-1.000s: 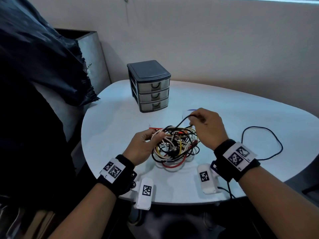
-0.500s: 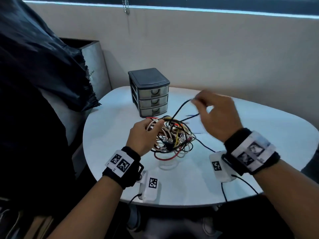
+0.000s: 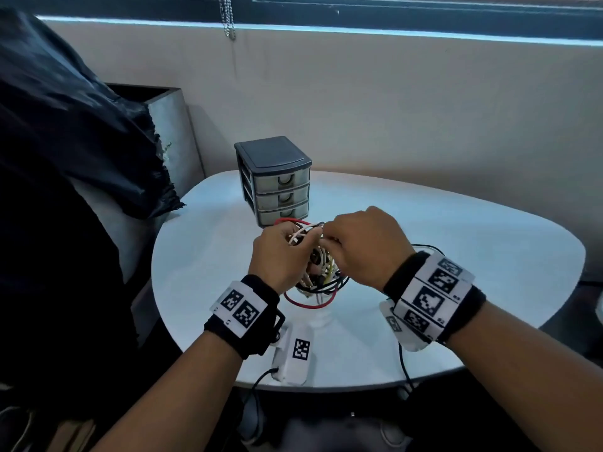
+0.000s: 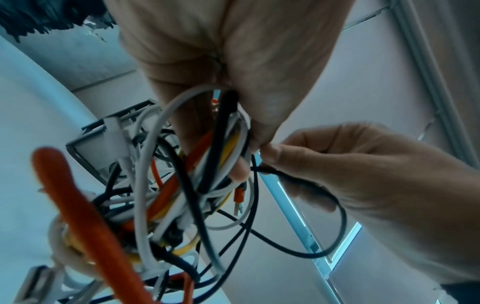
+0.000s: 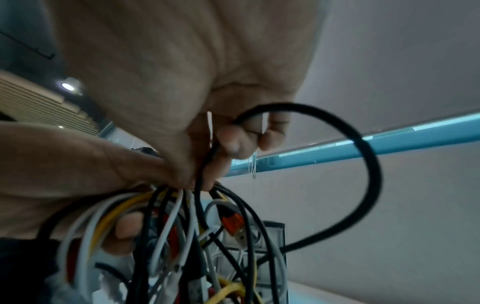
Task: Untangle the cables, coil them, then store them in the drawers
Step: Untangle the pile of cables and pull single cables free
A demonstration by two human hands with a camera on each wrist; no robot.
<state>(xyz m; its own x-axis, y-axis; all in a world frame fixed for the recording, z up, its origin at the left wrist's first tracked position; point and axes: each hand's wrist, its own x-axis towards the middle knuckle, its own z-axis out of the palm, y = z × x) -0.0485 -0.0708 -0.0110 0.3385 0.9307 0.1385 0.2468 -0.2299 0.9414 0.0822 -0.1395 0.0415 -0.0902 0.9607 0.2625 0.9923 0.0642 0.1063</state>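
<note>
Pinched between right-hand [image 3: 365, 247] fingertips [image 4: 275, 153], a thin black cable [image 4: 335, 205] is held at frame centre beside the cable tangle [image 3: 318, 272], which is gripped aloft by the left hand [image 3: 280, 259] before the shut drawers [image 3: 282, 199]; a hard pull is judged likely to tighten knots or snag the orange-tipped plug [image 4: 239, 194]

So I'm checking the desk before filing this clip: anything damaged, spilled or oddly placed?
Nothing stands out. The cable tangle is held by both hands, and the drawer unit stands upright with all three drawers closed.
</note>
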